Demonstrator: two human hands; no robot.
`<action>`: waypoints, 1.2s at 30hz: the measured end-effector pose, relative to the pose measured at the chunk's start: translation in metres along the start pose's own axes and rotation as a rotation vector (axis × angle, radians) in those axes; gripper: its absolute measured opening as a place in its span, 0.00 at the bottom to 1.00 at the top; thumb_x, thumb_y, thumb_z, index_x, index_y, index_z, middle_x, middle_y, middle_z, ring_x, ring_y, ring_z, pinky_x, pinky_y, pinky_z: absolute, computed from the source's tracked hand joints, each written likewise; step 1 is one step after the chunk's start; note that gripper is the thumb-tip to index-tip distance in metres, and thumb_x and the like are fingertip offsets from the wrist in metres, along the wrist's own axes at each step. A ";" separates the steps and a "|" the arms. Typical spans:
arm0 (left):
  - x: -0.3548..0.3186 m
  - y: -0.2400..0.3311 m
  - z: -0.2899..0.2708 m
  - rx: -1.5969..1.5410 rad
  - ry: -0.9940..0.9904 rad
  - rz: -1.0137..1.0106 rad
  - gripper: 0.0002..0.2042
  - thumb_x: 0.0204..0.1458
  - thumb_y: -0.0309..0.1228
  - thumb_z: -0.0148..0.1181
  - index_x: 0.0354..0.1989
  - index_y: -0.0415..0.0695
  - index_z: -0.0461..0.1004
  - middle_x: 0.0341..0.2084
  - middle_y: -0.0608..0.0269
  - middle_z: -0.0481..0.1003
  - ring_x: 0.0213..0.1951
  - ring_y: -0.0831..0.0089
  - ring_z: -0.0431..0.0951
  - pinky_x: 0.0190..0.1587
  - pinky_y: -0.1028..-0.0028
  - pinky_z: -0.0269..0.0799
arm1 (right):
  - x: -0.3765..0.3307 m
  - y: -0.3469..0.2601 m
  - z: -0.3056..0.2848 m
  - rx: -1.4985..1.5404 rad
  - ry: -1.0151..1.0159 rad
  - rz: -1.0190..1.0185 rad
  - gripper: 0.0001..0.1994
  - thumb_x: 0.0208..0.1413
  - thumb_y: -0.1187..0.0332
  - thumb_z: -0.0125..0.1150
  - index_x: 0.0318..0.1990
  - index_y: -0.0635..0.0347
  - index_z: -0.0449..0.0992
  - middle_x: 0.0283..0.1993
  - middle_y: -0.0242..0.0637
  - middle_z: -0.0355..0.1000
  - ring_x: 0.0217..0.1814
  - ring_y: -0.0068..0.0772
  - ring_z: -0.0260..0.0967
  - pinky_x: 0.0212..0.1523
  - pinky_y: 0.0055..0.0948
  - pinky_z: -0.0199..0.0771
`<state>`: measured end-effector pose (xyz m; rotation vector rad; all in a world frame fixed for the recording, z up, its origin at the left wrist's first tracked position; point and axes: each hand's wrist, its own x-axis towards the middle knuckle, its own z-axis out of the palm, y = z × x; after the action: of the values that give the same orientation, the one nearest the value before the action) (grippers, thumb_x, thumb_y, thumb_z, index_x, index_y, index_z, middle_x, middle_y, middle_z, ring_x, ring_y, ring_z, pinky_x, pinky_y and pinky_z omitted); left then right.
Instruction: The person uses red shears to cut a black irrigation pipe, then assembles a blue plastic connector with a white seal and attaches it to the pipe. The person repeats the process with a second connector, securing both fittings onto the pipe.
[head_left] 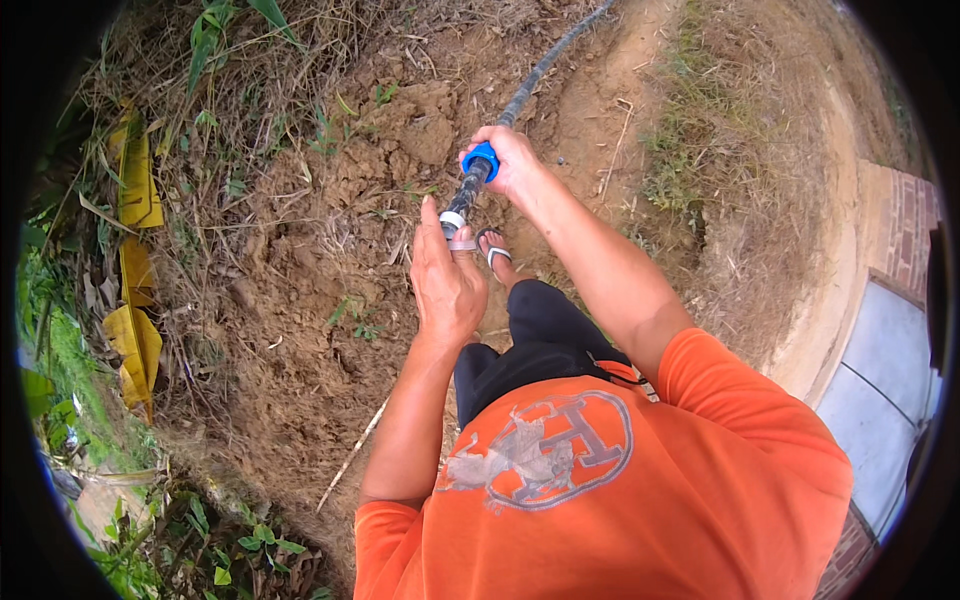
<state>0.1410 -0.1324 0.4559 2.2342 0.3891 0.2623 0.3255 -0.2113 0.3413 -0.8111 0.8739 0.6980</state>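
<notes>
A long black pipe (540, 75) runs from the far ground toward me, its near end raised in front of my body. My right hand (510, 160) is closed round the pipe just behind a blue ribbed nut (481, 161) threaded over it. Nearer the pipe's end is a white ring (453, 220). My left hand (448, 290) has its fingers straight along the left side of that ring and its thumb on the other side, with the ring between them. A pale, translucent piece (462, 245) shows by the left thumb. The pipe's very tip is hidden by my left hand.
Rough brown soil (290, 290) with dry grass lies around my sandalled foot (494, 250). Yellowed leaves (138, 270) hang at the left, above green plants. At the right are a brick wall (905, 235) and a grey panel (880, 350). A thin stick (350, 455) lies near my left elbow.
</notes>
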 end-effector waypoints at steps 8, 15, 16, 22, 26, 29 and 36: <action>0.004 0.008 -0.002 0.009 -0.036 -0.019 0.21 0.61 0.27 0.55 0.60 0.27 0.67 0.40 0.35 0.78 0.42 0.42 0.80 0.47 0.54 0.74 | -0.007 0.001 -0.003 -0.022 0.055 -0.020 0.05 0.56 0.77 0.56 0.37 0.68 0.68 0.27 0.46 0.68 0.25 0.47 0.72 0.27 0.45 0.82; 0.007 0.004 -0.005 -0.051 -0.149 -0.063 0.19 0.59 0.27 0.56 0.55 0.25 0.70 0.32 0.37 0.79 0.36 0.44 0.81 0.43 0.55 0.75 | -0.019 0.006 -0.008 -0.103 0.071 -0.082 0.04 0.57 0.77 0.56 0.35 0.68 0.68 0.26 0.44 0.68 0.23 0.45 0.72 0.25 0.43 0.81; 0.010 0.004 -0.004 -0.045 -0.147 -0.058 0.19 0.59 0.27 0.56 0.55 0.25 0.70 0.32 0.37 0.79 0.36 0.44 0.81 0.43 0.56 0.75 | -0.012 0.004 -0.007 -0.093 0.058 -0.065 0.04 0.57 0.77 0.56 0.35 0.68 0.68 0.26 0.44 0.68 0.23 0.45 0.72 0.24 0.43 0.81; 0.014 0.016 -0.007 -0.013 -0.271 -0.171 0.24 0.58 0.30 0.57 0.58 0.24 0.69 0.37 0.29 0.78 0.42 0.39 0.81 0.47 0.55 0.75 | -0.018 0.007 -0.021 -0.095 0.045 -0.036 0.04 0.57 0.77 0.55 0.35 0.67 0.67 0.26 0.43 0.67 0.25 0.44 0.72 0.25 0.42 0.79; 0.014 0.013 -0.002 0.017 -0.295 -0.161 0.26 0.58 0.31 0.56 0.60 0.22 0.67 0.38 0.26 0.77 0.43 0.38 0.81 0.48 0.55 0.75 | -0.017 0.009 -0.024 -0.068 0.043 -0.042 0.04 0.58 0.77 0.55 0.35 0.67 0.67 0.25 0.43 0.67 0.25 0.44 0.72 0.25 0.42 0.80; 0.012 0.011 -0.002 -0.022 -0.284 -0.178 0.26 0.56 0.30 0.58 0.59 0.21 0.66 0.35 0.29 0.77 0.39 0.38 0.81 0.44 0.53 0.75 | -0.019 0.011 -0.022 -0.075 0.056 -0.058 0.05 0.58 0.76 0.56 0.35 0.68 0.67 0.26 0.43 0.67 0.25 0.44 0.72 0.26 0.42 0.80; -0.020 0.005 -0.014 -0.140 0.024 -0.359 0.18 0.46 0.33 0.76 0.33 0.37 0.71 0.20 0.60 0.74 0.22 0.70 0.73 0.28 0.67 0.71 | -0.017 0.010 -0.025 -0.068 0.070 -0.040 0.05 0.57 0.76 0.57 0.36 0.68 0.68 0.27 0.44 0.69 0.26 0.46 0.73 0.27 0.43 0.81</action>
<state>0.1191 -0.1326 0.4671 1.9832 0.7510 0.1211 0.3001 -0.2302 0.3426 -0.9164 0.8988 0.6703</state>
